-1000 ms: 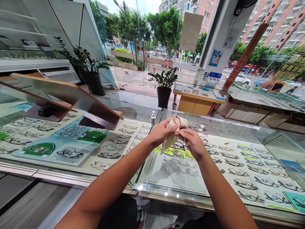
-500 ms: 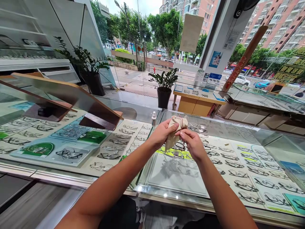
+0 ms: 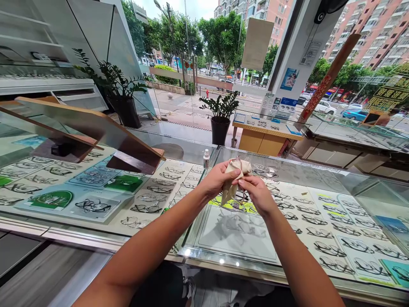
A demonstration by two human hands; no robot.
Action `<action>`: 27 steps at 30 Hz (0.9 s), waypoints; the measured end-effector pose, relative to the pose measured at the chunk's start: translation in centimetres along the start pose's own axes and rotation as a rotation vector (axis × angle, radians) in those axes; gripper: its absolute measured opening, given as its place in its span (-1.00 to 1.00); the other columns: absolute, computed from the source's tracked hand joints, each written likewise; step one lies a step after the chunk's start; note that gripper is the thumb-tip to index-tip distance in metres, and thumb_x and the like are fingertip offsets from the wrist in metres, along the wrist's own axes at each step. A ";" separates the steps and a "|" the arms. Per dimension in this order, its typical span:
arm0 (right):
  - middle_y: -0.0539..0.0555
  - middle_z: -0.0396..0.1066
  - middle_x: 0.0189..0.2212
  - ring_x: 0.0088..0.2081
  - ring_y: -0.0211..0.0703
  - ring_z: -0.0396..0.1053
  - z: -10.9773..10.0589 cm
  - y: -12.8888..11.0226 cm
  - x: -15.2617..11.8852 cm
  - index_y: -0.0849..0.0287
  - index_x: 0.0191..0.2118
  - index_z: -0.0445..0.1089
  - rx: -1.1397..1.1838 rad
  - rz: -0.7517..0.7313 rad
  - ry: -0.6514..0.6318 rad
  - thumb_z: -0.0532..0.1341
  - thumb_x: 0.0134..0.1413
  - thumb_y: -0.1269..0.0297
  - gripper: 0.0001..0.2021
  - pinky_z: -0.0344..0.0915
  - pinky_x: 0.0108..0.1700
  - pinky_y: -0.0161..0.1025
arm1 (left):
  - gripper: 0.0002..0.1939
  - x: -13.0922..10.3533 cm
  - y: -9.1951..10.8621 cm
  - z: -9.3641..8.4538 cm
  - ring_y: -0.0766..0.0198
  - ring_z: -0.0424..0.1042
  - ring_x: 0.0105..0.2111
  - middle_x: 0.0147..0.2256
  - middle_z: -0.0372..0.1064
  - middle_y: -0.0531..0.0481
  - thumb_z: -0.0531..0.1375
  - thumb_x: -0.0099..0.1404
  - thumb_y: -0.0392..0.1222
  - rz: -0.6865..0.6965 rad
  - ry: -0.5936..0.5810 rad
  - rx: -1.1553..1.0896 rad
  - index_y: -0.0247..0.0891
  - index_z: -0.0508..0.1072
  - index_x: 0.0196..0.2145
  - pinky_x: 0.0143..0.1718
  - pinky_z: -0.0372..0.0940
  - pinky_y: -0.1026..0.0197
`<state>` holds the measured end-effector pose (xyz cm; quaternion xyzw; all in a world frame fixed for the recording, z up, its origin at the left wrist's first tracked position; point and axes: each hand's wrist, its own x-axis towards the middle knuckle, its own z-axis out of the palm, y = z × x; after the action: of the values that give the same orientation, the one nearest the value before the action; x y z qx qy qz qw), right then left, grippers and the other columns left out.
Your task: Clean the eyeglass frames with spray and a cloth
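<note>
Above the glass counter, both of my hands hold a pair of glasses wrapped in a beige cloth [image 3: 242,166]. My left hand [image 3: 220,177] has its fingers and thumb closed on the cloth from the left. At the lower right of the cloth, my right hand [image 3: 257,192] pinches a part of the glasses with thumb and fingertips. Thin reddish-brown frame parts stick out above and below the cloth; most of the glasses is hidden by it and by my fingers.
A small white spray bottle [image 3: 206,159] stands on the glass counter [image 3: 236,236], left of my hands. Rows of glasses lie under the glass. Tilted mirrors [image 3: 92,128] stand at the left. Behind the counter is a potted plant [image 3: 220,128].
The cloth and my fingers have shifted slightly on the glasses, and my right hand has moved a little down and left. The bottle and counter items are unchanged.
</note>
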<state>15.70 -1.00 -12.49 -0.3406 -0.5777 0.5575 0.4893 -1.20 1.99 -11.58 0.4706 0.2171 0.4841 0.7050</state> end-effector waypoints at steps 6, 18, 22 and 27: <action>0.07 0.56 -0.31 -0.27 -0.10 0.32 0.4 -0.2 -0.1 0.11 -0.33 0.68 -0.039 0.008 -0.027 0.43 0.08 -0.05 -0.70 0.25 -0.08 -0.11 | -0.49 0.3 -0.2 0.0 0.43 0.29 -0.53 -0.46 0.40 0.09 0.47 0.21 0.20 0.103 0.051 0.068 -0.30 0.44 -0.27 -0.44 0.17 0.33; 0.08 0.55 -0.34 -0.29 -0.11 0.27 -0.2 -0.1 0.2 0.11 -0.35 0.68 0.001 0.021 0.010 0.45 0.05 -0.05 -0.69 0.20 -0.12 -0.12 | -0.48 0.3 -0.3 -0.3 0.41 0.34 -0.51 -0.41 0.43 0.08 0.51 0.16 0.14 0.121 0.027 0.094 -0.29 0.47 -0.17 -0.40 0.23 0.33; 0.08 0.57 -0.29 -0.23 -0.07 0.34 0.2 0.4 0.2 0.10 -0.31 0.69 -0.025 0.000 0.009 0.44 0.07 -0.05 -0.70 0.24 -0.05 -0.10 | -0.44 0.8 -0.4 -0.3 0.42 0.26 -0.61 -0.57 0.34 0.12 0.38 0.26 0.33 0.109 0.066 0.083 -0.28 0.43 -0.31 -0.49 0.19 0.34; 0.08 0.52 -0.28 -0.26 -0.10 0.30 -1.5 -0.8 0.2 0.10 -0.30 0.69 -0.077 -0.040 0.003 0.42 0.12 -0.03 -0.71 0.20 -0.12 -0.13 | -0.41 1.6 -0.1 -1.5 0.26 0.51 -0.39 -0.40 0.55 -0.05 0.48 0.15 0.27 0.037 0.023 -0.033 -0.35 0.55 -0.20 -0.25 0.43 0.25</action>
<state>17.14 -0.48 -11.76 -0.3485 -0.6044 0.5246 0.4879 -1.56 4.10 -12.10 0.4574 0.2085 0.5062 0.7008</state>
